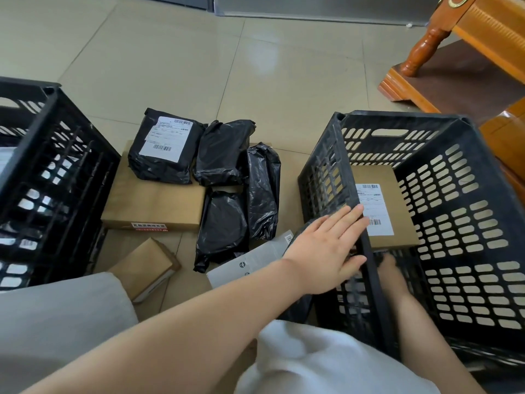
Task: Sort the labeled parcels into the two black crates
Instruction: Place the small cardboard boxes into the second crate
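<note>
Here the left hand (326, 248) lies flat, its fingers (348, 216) straight and close together, touching the near wall of the right crate (460, 211) at its rim. The right hand (387, 265) is lower, inside this crate behind the wall; it is blurred and partly hidden, so I cannot tell if its fingers hold something. Just past the left fingers, inside the crate, a brown box (397, 191) with a white label leans against the wall. I judge that one parcel is being settled in this crate, and the next move calls for taking a new parcel from the floor and reading its label.

To the left of the fingers, on the floor, lie a grey flat parcel (255, 265), a small brown parcel (145, 265) and three black bags (227, 223) with no label showing. Farther left, a labeled black bag (164, 149) rests on a large brown box (153, 203). Beyond it stands the left crate (42, 180).
</note>
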Demonstrator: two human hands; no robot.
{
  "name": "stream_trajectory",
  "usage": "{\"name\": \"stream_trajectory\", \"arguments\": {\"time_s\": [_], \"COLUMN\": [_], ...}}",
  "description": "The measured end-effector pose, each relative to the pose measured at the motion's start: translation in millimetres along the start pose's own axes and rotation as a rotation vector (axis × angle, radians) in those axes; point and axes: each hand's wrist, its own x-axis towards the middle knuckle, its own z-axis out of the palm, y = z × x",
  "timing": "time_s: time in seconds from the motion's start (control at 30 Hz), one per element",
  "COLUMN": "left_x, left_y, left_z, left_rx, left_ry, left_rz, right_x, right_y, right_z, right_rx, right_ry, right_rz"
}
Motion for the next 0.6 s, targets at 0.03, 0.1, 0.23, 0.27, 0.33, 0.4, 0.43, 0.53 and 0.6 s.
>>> {"name": "stream_trajectory", "arguments": {"time_s": [0.03,0.1,0.23,0.27,0.33,0.4,0.43,0.53,0.6], "left_x": [-5.0,-14.0,-33.4,-40.3,-54.7,-71.0,-78.9,-98.9,-108.4], "left_y": [-7.7,-27.3,-72.2,-81.9,-99.9,-114.3,-119.7,-126.6,-124.0], "left_z": [-3.1,-12.0,-31.2,-34.5,-36.0,-31.8,-28.5,-14.8,-7.6], "left_rx": [0.009,0.081,0.181,0.183,0.160,0.089,0.041,-0.082,-0.156], "left_ry": [-0.002,-0.039,-0.126,-0.139,-0.166,-0.185,-0.193,-0.220,-0.232], "left_rz": [0.014,0.013,-0.141,-0.202,-0.336,-0.475,-0.541,-0.679,-0.721], "right_x": [-1.6,-4.7,-33.4,-41.1,-61.7,-81.8,-93.7,-115.5,-118.8], "right_y": [-9.0,-22.6,-67.3,-77.1,-97.7,-115.2,-123.8,-135.7,-132.9], "right_z": [-7.6,-15.9,-28.3,-30.4,-28.5,-21.7,-14.7,13.0,32.0], "right_rx": [-0.091,0.032,0.172,0.203,0.223,0.207,0.186,0.042,-0.175], "right_ry": [0.092,0.235,0.419,0.457,0.540,0.524,0.494,0.343,0.200], "right_rz": [0.015,-0.043,-0.296,-0.384,-0.532,-0.671,-0.730,-0.914,-0.952]}}
